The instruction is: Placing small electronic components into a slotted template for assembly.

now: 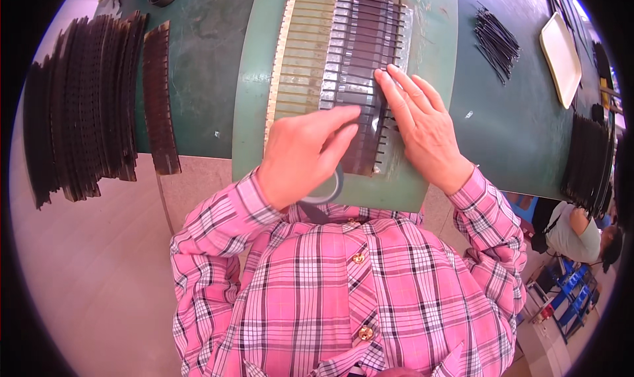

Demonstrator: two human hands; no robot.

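Note:
My right hand (pixel 426 126) lies flat with straight fingers held close together, its fingertips on the right edge of a dark strip with crosswise bars (pixel 370 33). Over the middle of that strip reaches my left hand (pixel 300 152), index finger and thumb stretched out with a gap between them and the other fingers curled. I see nothing held in that gap. Left of the dark strip runs a yellowish slatted panel (pixel 304 53) with a pale edge. Both lie on a light green board (pixel 254 129). A tape roll (pixel 327 193) is partly hidden below my left hand.
Dark notched strips (pixel 86 106) stand stacked at the left, with a single brown strip (pixel 158 99) beside them. To the right are thin black sticks (pixel 496 43), a cream tray (pixel 560 60) and more black strips (pixel 586 165). Another person (pixel 574 231) sits beyond the dark green table (pixel 508 132).

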